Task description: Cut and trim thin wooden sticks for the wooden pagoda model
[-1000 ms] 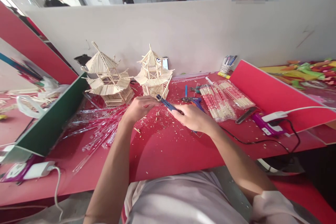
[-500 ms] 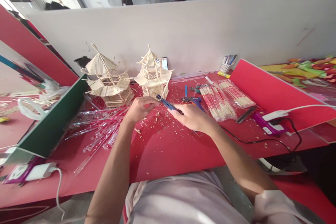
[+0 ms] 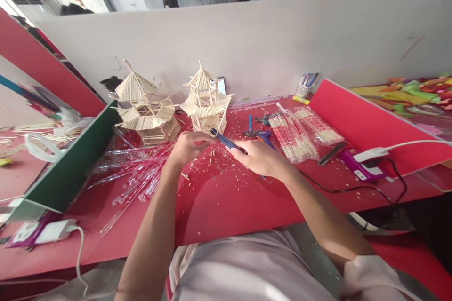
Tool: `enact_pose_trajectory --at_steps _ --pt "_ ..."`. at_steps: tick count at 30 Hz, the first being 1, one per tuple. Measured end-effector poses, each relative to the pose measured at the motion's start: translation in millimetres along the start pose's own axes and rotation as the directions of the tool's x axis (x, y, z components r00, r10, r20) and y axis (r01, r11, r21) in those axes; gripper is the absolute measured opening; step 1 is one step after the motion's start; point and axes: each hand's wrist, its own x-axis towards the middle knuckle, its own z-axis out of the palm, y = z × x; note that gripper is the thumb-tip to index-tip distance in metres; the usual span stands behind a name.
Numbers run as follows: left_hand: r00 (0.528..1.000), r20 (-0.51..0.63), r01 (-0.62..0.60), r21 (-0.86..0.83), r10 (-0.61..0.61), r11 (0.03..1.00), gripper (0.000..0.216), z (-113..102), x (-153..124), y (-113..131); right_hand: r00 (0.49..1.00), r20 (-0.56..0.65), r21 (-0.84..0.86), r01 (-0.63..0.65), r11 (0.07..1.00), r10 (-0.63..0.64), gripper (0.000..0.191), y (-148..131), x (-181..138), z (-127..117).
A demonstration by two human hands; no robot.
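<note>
Blue-handled cutter gripped in the right hand, its tip pointing up-left toward the left hand, just in front of the smaller stick pagoda. Right fingers curled and closed around the handle, thumb side up. Left fingers bunched together at the cutter's tip, apparently pinching a small piece there; too small to tell for certain. Both forearms stretched forward from the body and converging over the red worktop, wrists held low, near the surface.

Scattered beneath the hands, pale wood chips. To the left, a heap of clear and pink wrappers and a larger stick pagoda. To the right, packets of wrapped chopsticks, then a purple power strip with a white plug and black cable. Behind, a pen cup against a pale partition; red and green dividers at the sides, other seated people beyond.
</note>
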Motion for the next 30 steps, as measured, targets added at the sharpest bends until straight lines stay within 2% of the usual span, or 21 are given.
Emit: enact_pose_trajectory --at_steps 9,30 --pt "1.0 0.009 -0.022 0.009 0.022 1.0 0.023 0 -1 -2 0.997 0.076 0.022 0.018 1.0 -0.02 0.036 6 1 -4" --pt "0.989 0.136 -0.072 0.143 0.052 0.987 0.03 -3 -1 -2 0.991 0.135 -0.078 0.001 0.997 0.01 0.04 4 11 -7"
